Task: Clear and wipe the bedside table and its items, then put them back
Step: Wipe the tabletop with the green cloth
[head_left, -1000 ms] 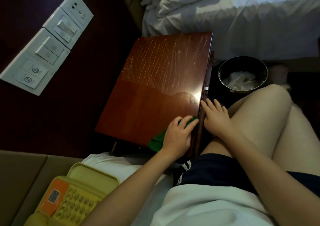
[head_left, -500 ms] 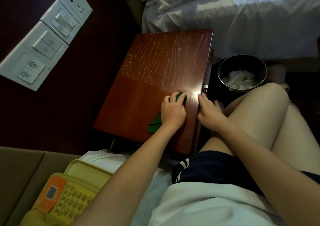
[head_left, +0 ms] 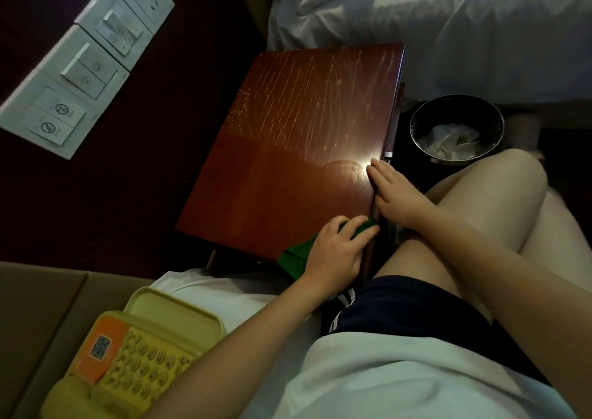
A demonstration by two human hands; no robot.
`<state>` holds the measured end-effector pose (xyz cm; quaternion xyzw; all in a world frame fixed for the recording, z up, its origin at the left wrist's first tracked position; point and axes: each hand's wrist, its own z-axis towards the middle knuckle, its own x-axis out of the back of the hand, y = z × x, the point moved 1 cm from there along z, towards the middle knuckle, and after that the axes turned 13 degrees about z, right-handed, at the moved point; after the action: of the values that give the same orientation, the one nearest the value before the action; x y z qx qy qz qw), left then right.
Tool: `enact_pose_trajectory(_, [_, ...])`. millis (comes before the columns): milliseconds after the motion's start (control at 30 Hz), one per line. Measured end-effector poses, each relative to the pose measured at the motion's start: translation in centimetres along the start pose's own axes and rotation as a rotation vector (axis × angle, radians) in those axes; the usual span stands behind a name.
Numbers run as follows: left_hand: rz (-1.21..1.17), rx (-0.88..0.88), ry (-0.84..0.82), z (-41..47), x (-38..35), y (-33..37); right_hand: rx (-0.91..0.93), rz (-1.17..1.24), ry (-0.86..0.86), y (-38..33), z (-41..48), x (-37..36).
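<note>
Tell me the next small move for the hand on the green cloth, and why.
Probably slide the left hand and green cloth forward across the red-brown wooden tabletop: they sit at its near corner, while the far half shows streaks.

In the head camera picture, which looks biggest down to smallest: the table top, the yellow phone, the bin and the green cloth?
1. Table top
2. Yellow phone, though it is nearer the camera and partly cut off
3. Bin
4. Green cloth, mostly hidden under the left hand
</note>
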<state>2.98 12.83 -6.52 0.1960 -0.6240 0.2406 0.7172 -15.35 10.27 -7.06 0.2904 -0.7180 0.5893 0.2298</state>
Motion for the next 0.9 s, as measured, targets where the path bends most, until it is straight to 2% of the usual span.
enact_pose_trajectory(300, [-0.012, -0.152, 0.02, -2.5, 0.3, -1.6, 0.002, -0.122, -0.042, 0.3, -0.3, 0.0])
enact_pose_trajectory(400, [-0.024, -0.031, -0.026, -1.3, 0.4, -2.5, -0.001, -0.084, -0.025, 0.2, -0.2, 0.0])
enact_pose_trajectory(667, [0.031, 0.451, -0.092, 5.1, 0.1, -5.9, -0.081, 0.029, 0.09, 0.5, -0.1, 0.1])
enact_pose_trajectory(800, [0.038, 0.519, -0.072, 8.2, -0.2, -4.8, -0.079, 0.044, 0.109, 0.7, 0.1, 0.0])
enact_pose_trajectory(900, [0.026, 0.472, -0.063, 9.7, -0.2, -3.9, -0.067, 0.067, 0.102, 1.1, 0.3, 0.1])
